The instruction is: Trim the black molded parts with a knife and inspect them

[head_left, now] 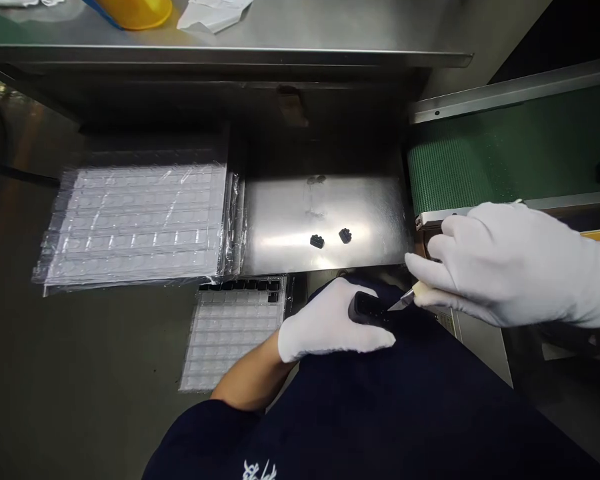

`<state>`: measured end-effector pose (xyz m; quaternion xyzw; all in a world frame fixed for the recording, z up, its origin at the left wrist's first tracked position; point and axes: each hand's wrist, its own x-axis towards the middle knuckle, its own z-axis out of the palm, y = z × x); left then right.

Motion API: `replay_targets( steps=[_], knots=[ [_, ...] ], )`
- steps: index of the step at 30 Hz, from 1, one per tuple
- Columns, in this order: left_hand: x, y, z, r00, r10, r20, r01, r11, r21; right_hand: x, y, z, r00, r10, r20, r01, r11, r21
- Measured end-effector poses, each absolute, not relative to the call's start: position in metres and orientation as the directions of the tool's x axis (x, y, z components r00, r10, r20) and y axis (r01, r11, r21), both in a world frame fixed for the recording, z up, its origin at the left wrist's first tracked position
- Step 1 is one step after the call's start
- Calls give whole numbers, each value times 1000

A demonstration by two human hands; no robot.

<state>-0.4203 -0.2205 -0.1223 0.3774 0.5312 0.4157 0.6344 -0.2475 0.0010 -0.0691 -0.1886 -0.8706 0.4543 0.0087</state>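
White gloves cover both of my hands. My left hand [333,320] is closed around a small black part [365,308], box-shaped, held close to my dark shirt. In my right hand [505,263] is a knife [404,300], its pale handle gripped between thumb and fingers. The blade points left and its tip is at the black part's right edge; whether it touches I cannot tell. Two small black pieces [317,241] lie apart on the metal plate [280,200] beyond my left hand.
Stacked clear plastic trays [140,220] stand at the left. Below them, another clear tray [235,333] holds several black parts along its far edge. A green conveyor belt [520,147] runs at the right. On the steel shelf [330,27] are a yellow container [140,12] and white paper [213,13].
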Motion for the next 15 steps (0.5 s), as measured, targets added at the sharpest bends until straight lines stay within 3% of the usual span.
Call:
replay_targets(
  steps=[2, 8, 12, 15],
  knots=[
    [-419, -222, -120, 81, 930, -358, -107, 365, 925, -229, 13, -87, -953, 226, -204, 300, 585, -754],
    [-421, -224, -110, 120, 921, -371, -79, 381, 921, -167, 55, -143, -845, 396, -359, 531, 548, -647],
    [-421, -226, -108, 122, 933, -339, -87, 350, 933, -150, 69, -162, -849, 375, -372, 527, 563, -637],
    [-420, -228, -109, 107, 942, -318, -93, 328, 940, -175, 54, -143, -884, 319, -341, 467, 641, -610]
  ],
)
